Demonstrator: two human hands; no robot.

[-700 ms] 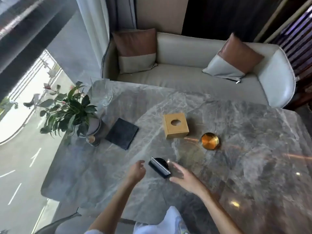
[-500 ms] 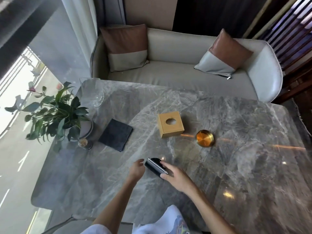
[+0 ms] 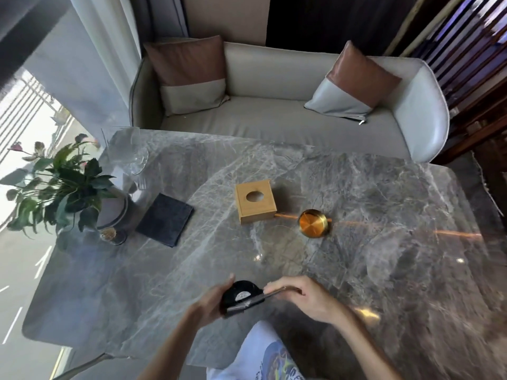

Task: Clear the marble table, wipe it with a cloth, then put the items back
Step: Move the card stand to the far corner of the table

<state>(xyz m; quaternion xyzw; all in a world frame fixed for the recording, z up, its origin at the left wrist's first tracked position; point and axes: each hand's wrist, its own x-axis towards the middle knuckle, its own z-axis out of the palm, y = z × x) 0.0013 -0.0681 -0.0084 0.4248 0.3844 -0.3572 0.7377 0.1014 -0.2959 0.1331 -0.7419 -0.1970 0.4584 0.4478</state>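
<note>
Black holder (image 3: 240,297) at near edge of marble tabletop (image 3: 356,270), gripped from both sides, tilted; whether lifted clear of surface cannot tell. Left hand (image 3: 210,300) cups its left side, fingers closed round it. Right hand (image 3: 299,296) pinches its right end, fingers narrow on thin edge. Wooden tissue box (image 3: 255,201) mid-tabletop; brass dish (image 3: 312,223) just right of it, apart. Dark cloth (image 3: 165,220) flat at left, near potted plant (image 3: 63,187). Wine glass (image 3: 135,154) behind. Sofa (image 3: 274,116) beyond.

Two cushions (image 3: 189,75), one glass (image 3: 134,154)
</note>
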